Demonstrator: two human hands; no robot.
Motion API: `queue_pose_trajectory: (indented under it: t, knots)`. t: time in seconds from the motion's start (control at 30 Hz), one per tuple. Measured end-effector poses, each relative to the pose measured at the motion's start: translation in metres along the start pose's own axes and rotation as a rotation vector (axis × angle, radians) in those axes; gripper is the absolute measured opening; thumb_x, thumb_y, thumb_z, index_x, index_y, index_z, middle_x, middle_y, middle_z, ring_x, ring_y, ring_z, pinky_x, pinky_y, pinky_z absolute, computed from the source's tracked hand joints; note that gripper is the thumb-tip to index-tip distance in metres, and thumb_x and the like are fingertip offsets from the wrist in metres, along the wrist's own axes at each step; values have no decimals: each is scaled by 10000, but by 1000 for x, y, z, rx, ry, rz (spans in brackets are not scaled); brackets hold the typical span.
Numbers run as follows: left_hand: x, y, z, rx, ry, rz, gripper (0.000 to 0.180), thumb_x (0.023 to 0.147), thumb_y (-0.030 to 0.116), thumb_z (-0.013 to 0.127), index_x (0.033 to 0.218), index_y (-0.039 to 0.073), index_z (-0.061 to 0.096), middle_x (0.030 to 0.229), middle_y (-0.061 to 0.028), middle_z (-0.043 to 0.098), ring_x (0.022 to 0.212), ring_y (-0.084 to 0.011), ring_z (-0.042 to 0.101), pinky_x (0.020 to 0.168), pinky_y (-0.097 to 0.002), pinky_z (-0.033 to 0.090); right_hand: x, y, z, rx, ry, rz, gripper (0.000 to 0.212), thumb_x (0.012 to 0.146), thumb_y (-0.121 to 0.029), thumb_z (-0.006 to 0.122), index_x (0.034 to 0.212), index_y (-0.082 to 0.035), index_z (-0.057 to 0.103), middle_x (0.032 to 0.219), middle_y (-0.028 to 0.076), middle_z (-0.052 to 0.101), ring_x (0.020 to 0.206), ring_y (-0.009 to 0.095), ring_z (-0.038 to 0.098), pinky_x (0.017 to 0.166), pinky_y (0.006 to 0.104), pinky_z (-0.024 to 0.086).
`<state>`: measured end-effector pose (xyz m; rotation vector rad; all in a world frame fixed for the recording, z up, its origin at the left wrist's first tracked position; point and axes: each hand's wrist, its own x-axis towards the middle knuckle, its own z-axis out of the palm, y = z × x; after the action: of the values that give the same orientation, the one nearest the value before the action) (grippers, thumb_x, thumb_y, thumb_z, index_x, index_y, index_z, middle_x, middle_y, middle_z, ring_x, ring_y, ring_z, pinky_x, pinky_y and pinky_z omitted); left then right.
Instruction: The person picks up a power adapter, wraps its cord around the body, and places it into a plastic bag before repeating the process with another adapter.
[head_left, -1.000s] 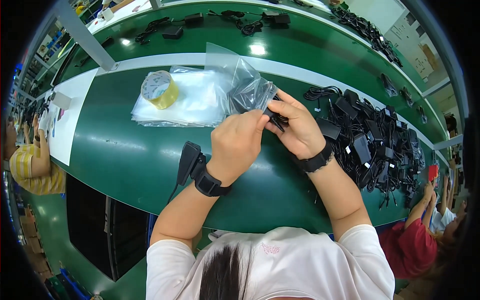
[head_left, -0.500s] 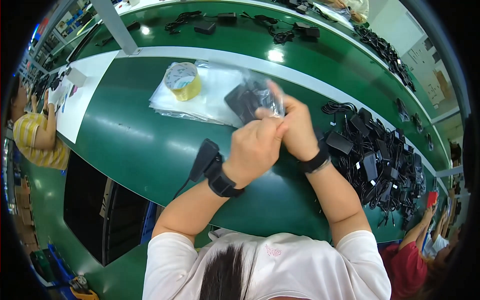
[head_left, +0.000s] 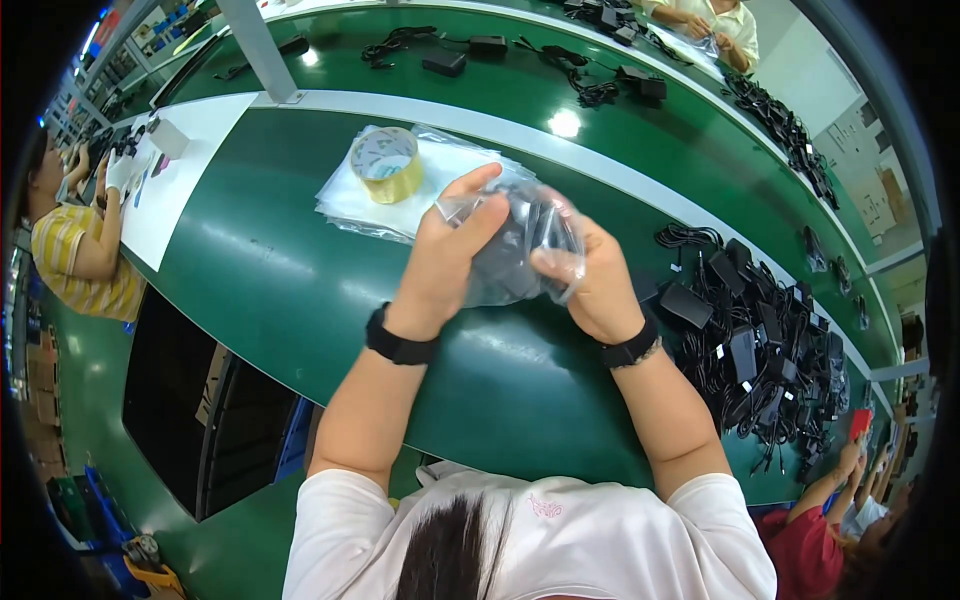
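Between my two hands is a clear plastic bag [head_left: 488, 287] with a dark power adapter [head_left: 512, 238] showing through its film. My left hand [head_left: 447, 248] is closed on the bag's left side, thumb laid over the top. From the right, my right hand [head_left: 598, 280] pinches the crumpled film, its fingers partly behind the bag. Just beyond my left hand lies a stack of clear plastic bags [head_left: 345, 195]. A roll of yellowish tape [head_left: 398, 186] stands on that stack. Both wrists wear black bands.
A large heap of black power adapters and cords [head_left: 750, 340] covers the green table right of my right hand. Beyond a pale ledge, more adapters [head_left: 445, 63] lie on a green surface. A metal post [head_left: 258, 50] rises at the far left. Co-workers sit left, right and opposite.
My hands have moved apart and my left hand has turned over to the bag's left side. The adapter, sticking up above my hands before, now sits lower between them, behind film.
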<state>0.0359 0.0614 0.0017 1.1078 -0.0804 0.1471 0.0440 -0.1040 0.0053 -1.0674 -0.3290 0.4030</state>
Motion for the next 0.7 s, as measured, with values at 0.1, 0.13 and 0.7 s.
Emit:
queue_pose_trajectory:
  t: [0.1,0.13,0.7]
  knots:
    - [-6,-17,27,-265,16,-66,432,872,182,581,1218,-8,405,1068,-73,536,957,-117,514,810,-251,439,7,7,0,-70,214,-218,678,759,-58,676,1322,49,314,1227,87,482,1064,143,492,928,276,387]
    - [-11,-24,34,-237,54,1,396,874,178,576,1190,-7,425,1057,-65,543,942,-114,522,809,-248,438,6,7,0,-179,202,-221,656,802,-92,642,1336,43,286,1223,81,479,1072,157,485,944,284,368]
    - [-10,-27,27,-271,45,-217,248,778,37,656,1011,14,571,960,-42,613,851,-112,578,760,-241,461,-1,7,-18,-838,181,-333,536,867,-163,569,1293,29,308,1127,130,544,1004,156,524,872,279,414]
